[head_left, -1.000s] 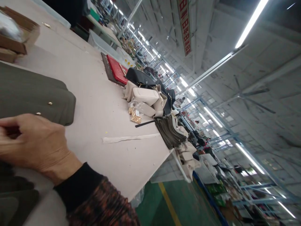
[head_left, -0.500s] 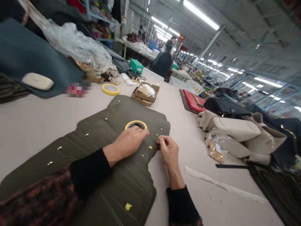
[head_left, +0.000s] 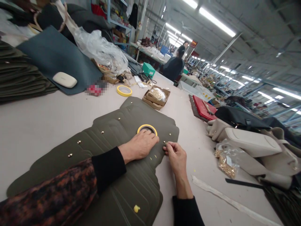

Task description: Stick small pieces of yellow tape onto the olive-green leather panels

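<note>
A stack of dark olive panels [head_left: 131, 175], dotted with small gold studs [head_left: 102, 132], lies before me. My left hand [head_left: 141, 146] rests on it, fingers curled over the near rim of a roll of yellow tape [head_left: 147, 126]. At the stack's right edge my right hand [head_left: 176, 156] is closed in a pinch beside a gold stud [head_left: 164, 142]. What sits between those fingertips is too small to make out. Thin yellow slivers [head_left: 155, 156] lie between the hands, and a crumpled yellow scrap [head_left: 136, 208] lies nearer to me.
Beyond the panels are a cardboard box of gold studs [head_left: 157, 95] and another yellow tape roll [head_left: 124, 91]. Beige bags [head_left: 252, 141] and a bag of gold hardware [head_left: 227, 164] stand right. More olive panels [head_left: 23, 75] are piled left. A person [head_left: 174, 66] sits farther back.
The view has turned left, so things appear farther right. Both hands keep nearly the same places on the panels. The yellow scrap between them now shows as a thin sliver.
</note>
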`<action>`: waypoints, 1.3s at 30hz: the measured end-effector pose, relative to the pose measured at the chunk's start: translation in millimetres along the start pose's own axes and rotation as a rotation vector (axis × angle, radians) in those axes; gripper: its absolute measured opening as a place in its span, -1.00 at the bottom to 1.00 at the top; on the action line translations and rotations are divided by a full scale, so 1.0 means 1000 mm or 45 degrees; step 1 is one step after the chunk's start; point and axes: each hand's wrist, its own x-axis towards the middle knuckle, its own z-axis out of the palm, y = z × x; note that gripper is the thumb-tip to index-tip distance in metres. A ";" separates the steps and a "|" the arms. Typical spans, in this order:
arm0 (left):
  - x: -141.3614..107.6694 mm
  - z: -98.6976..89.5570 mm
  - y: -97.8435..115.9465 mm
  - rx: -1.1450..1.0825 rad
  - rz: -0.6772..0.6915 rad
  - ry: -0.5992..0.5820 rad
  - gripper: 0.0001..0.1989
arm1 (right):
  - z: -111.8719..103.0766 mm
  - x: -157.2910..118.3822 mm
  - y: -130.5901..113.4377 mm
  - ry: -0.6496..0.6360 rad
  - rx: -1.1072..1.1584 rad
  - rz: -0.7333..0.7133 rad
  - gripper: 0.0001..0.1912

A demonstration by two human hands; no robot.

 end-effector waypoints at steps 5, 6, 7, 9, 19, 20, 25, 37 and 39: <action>-0.003 -0.006 0.003 -0.001 0.038 -0.021 -0.87 | -0.005 0.001 0.003 -0.043 0.048 0.053 -0.70; -0.004 -0.008 0.003 -0.013 0.037 -0.019 -0.87 | -0.006 0.001 0.003 -0.051 0.057 0.065 -0.69; -0.004 -0.009 0.002 -0.028 0.030 -0.021 -0.86 | -0.007 0.000 0.002 -0.080 0.067 0.092 -0.69; -0.005 -0.010 0.001 -0.065 0.013 -0.039 -0.85 | -0.010 -0.004 -0.001 -0.228 0.075 0.196 -0.70; -0.004 -0.009 -0.001 -0.130 0.044 -0.108 -0.87 | -0.004 -0.016 -0.013 -0.556 -0.314 0.204 -0.82; -0.004 -0.010 -0.001 -0.126 0.047 -0.113 -0.87 | -0.003 -0.017 -0.014 -0.556 -0.372 0.163 -0.81; -0.004 -0.013 0.000 -0.121 0.050 -0.146 -0.86 | 0.002 -0.020 -0.019 -0.520 -0.660 -0.060 -0.81; -0.007 -0.018 -0.002 -0.162 0.090 -0.088 -0.88 | -0.014 -0.026 -0.022 -0.488 -0.783 -0.609 -0.83; -0.007 -0.019 -0.001 -0.159 0.089 -0.080 -0.89 | -0.010 -0.028 -0.021 -0.564 -0.887 -0.676 -0.80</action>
